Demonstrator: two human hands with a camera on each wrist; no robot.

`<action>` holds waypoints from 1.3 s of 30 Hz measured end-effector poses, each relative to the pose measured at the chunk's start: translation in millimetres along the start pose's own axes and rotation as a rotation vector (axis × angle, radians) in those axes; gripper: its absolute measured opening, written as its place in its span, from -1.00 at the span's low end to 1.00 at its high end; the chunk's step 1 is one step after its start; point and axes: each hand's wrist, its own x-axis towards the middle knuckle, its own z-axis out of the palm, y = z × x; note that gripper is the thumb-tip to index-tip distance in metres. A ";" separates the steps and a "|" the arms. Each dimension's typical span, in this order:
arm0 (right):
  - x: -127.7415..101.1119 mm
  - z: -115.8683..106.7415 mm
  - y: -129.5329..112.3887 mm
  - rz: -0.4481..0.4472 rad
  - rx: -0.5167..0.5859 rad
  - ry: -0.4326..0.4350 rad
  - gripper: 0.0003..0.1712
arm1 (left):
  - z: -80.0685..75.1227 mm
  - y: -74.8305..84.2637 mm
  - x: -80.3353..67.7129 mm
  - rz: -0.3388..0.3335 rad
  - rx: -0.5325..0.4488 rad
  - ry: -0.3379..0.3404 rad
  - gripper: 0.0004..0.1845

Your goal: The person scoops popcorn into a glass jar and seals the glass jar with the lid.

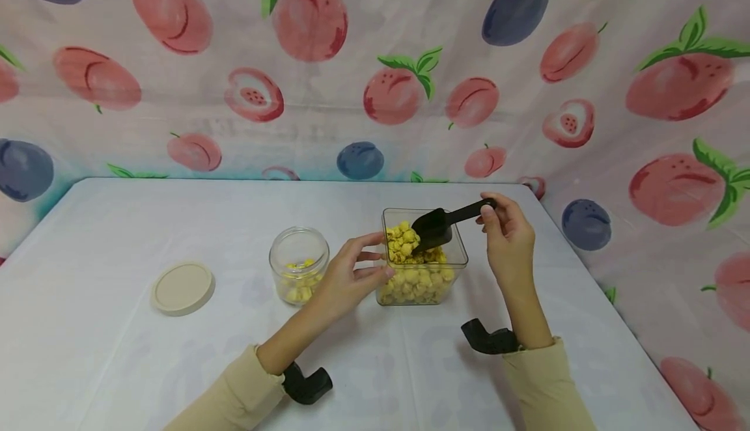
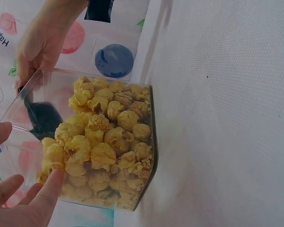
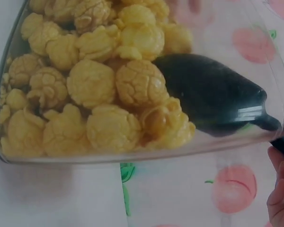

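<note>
A clear square container (image 1: 422, 286) of yellow popcorn (image 2: 104, 142) stands on the table. My right hand (image 1: 508, 232) pinches the handle end of a black scoop (image 1: 432, 228), whose bowl is tilted down into the container against the popcorn. In the right wrist view the scoop's bowl (image 3: 208, 92) shows through the clear wall, its tip among the pieces. My left hand (image 1: 351, 275) rests its fingers, fairly straight, along the container's left side. Left of that hand stands a round clear jar (image 1: 299, 258), uncapped, with a little popcorn at its bottom.
A round cream lid (image 1: 183, 288) lies on the white table (image 1: 234, 216) left of the jar. Behind the table hangs a fruit-patterned cloth (image 1: 316, 92), which continues along the right side. Black wrist mounts (image 1: 307, 384) are strapped on both arms.
</note>
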 end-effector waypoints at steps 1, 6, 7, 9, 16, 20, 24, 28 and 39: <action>0.9 -0.4 1.7 0.019 0.025 -0.001 -0.69 | -0.1 0.1 -0.1 0.000 0.000 0.000 -0.38; 1.4 4.2 10.0 0.117 0.114 -0.024 -0.71 | -0.2 0.2 -0.4 -0.001 -0.008 -0.003 -0.38; 0.7 6.2 11.2 0.132 0.124 -0.038 -0.71 | -0.1 0.2 -0.4 -0.002 -0.011 -0.003 -0.38; -0.8 9.9 12.9 0.149 0.127 -0.065 -0.70 | 0.1 0.3 -0.3 -0.001 -0.012 -0.001 -0.38; -1.6 12.4 13.9 0.175 0.147 -0.079 -0.71 | 0.8 0.2 0.7 -0.004 -0.014 -0.001 -0.39; -0.2 10.1 12.1 0.203 0.174 -0.071 -0.70 | 0.4 0.0 0.6 -0.004 -0.016 -0.004 -0.39; 0.3 9.5 11.0 0.204 0.184 -0.087 -0.71 | 0.1 -0.1 0.2 -0.001 -0.013 -0.003 -0.39; -0.5 10.4 10.7 0.166 0.175 -0.143 -0.70 | 0.1 0.2 0.0 0.000 -0.006 -0.001 -0.38; -3.7 12.9 3.4 0.192 0.218 -0.145 -0.72 | -0.2 1.4 -0.9 -0.003 -0.003 -0.005 -0.37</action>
